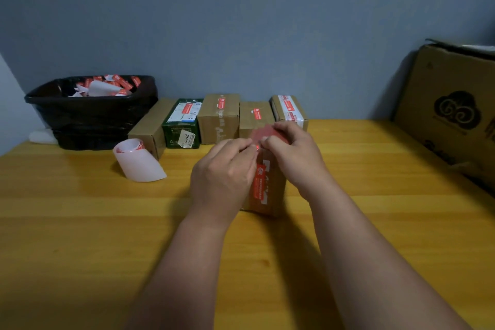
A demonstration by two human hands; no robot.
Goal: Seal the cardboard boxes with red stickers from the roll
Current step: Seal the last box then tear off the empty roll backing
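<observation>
A small cardboard box (270,195) stands on the wooden table (80,222) in the middle, with a red sticker (259,182) running along its top. My left hand (222,171) and my right hand (292,153) meet over the box's far end. Both pinch a red sticker piece (261,134) that lifts up there, blurred. The sticker roll (138,159), mostly white backing, lies on the table to the left.
Several boxes (218,118) with red stickers line the back wall, one of them green (182,124). A black bin (91,110) with sticker scraps stands at the back left. A large cardboard box (450,115) leans at the right edge.
</observation>
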